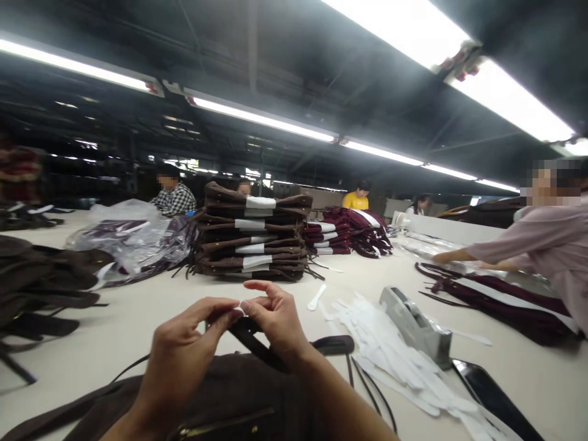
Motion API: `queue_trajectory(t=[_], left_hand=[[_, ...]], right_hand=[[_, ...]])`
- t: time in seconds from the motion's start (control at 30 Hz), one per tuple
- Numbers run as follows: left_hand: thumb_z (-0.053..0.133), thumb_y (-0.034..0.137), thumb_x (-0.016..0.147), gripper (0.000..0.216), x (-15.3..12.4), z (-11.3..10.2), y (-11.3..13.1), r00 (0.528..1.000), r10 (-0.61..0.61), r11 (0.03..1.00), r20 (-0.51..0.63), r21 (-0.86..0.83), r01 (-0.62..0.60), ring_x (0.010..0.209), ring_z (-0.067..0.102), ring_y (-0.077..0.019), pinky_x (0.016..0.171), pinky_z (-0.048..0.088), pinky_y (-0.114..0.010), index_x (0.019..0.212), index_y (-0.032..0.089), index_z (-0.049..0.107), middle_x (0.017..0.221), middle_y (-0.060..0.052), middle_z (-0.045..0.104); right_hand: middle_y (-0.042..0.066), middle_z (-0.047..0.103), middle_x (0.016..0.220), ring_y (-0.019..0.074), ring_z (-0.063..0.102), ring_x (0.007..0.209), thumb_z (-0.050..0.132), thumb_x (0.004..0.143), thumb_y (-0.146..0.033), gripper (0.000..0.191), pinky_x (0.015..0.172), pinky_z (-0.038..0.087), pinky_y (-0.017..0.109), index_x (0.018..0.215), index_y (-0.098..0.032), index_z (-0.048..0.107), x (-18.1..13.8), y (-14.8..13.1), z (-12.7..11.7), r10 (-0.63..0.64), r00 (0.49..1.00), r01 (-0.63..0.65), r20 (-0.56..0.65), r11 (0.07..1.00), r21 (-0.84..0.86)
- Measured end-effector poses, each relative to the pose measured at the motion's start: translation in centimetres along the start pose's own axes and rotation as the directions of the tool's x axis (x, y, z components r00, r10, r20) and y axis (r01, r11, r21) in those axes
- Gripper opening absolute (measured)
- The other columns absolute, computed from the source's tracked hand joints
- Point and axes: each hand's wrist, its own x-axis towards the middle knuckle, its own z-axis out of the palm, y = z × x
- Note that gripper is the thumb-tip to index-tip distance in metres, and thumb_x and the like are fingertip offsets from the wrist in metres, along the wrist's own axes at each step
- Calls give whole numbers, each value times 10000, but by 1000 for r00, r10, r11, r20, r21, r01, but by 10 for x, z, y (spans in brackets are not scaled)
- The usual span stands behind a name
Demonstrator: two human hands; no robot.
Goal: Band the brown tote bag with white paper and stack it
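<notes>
My left hand [184, 337] and my right hand [278, 318] meet fingertip to fingertip above a dark brown bag [257, 392]. Between their pinched fingers shows a small bit of white strip [241, 310], mostly hidden. A dark strap [257, 349] runs under the fingers and past my right hand. Its rounded end, or that of another strap, sticks out beyond my right wrist. The bag lies flat on the table below my forearms, with a gold-coloured zip [225, 422] near the bottom edge of the view.
White paper strips [390, 355] lie in a heap at right, beside a grey tape dispenser [416, 327] and a phone [496, 401]. Stacked brown bags [252, 245] stand ahead, maroon ones [367, 229] behind. More dark bags [41, 288] lie left. A co-worker [542, 245] leans in at right.
</notes>
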Motion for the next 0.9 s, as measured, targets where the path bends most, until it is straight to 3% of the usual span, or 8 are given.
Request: queue_trajectory(t=[0.13, 0.2, 0.27, 0.37, 0.43, 0.73, 0.83, 0.9], left_hand=[[635, 345, 870, 127, 1, -1, -4, 944, 330, 937, 9, 121, -329, 833, 622, -166, 770, 494, -243, 970, 283, 682, 919, 5, 657], [610, 275, 886, 127, 3, -2, -3, 888, 460, 870, 23, 188, -456, 862, 605, -155, 741, 490, -229, 993, 277, 679, 944, -10, 622], [587, 223, 895, 135, 7, -2, 1, 844, 534, 816, 46, 231, -529, 863, 592, -147, 709, 488, -221, 988, 264, 677, 957, -22, 594], [565, 177, 904, 119, 10, -4, 8, 819, 567, 782, 84, 256, -568, 845, 577, -142, 704, 485, -220, 950, 232, 659, 929, -27, 579], [563, 151, 903, 107, 11, -8, 14, 809, 577, 768, 113, 262, -584, 838, 563, -140, 706, 477, -220, 938, 213, 642, 901, -29, 573], [361, 139, 972, 290, 18, -24, 13, 746, 450, 684, 491, 348, -641, 837, 509, -171, 719, 428, -277, 882, 145, 637, 819, -63, 589], [389, 167, 974, 280, 13, -23, 12, 784, 469, 728, 407, 325, -604, 843, 526, -164, 741, 457, -276, 932, 167, 665, 845, -62, 604], [489, 206, 951, 201, 9, -24, 19, 825, 505, 787, 254, 257, -561, 934, 560, -165, 825, 492, -281, 930, 184, 688, 963, -76, 627]], right_hand=[[20, 678, 696, 131, 605, 598, 864, 568, -454, 416, 592, 494, 249, 800, -139, 721, 3, -6, -6, 183, 981, -186, 56, 981, 55], [33, 699, 762, 161, 637, 705, 835, 631, -418, 308, 700, 517, 295, 749, -156, 724, 2, -12, -8, 122, 989, -123, 83, 992, 5], [41, 713, 869, 189, 633, 877, 788, 712, -336, 168, 850, 489, 338, 723, -182, 720, 0, -19, -9, -78, 995, 89, 68, 981, -174], [28, 683, 867, 175, 599, 896, 711, 786, -213, 97, 863, 453, 322, 693, -199, 689, -6, -30, -7, -357, 930, 354, 83, 814, -460], [18, 649, 821, 152, 586, 803, 670, 812, -186, 108, 770, 455, 286, 705, -193, 668, -9, -36, -5, -402, 910, 399, 106, 775, -490], [6, 605, 697, 144, 534, 647, 630, 832, -384, 240, 600, 424, 259, 747, -160, 616, 3, 0, -4, -66, 995, 89, 74, 922, -377], [29, 633, 760, 179, 574, 714, 551, 903, -378, 235, 656, 442, 290, 782, -186, 615, -8, -7, 0, -262, 958, 279, 115, 766, -579], [50, 651, 858, 207, 596, 805, 549, 917, -379, 205, 738, 450, 319, 831, -212, 631, -16, -14, -2, -506, 844, 491, 179, 592, -639]])
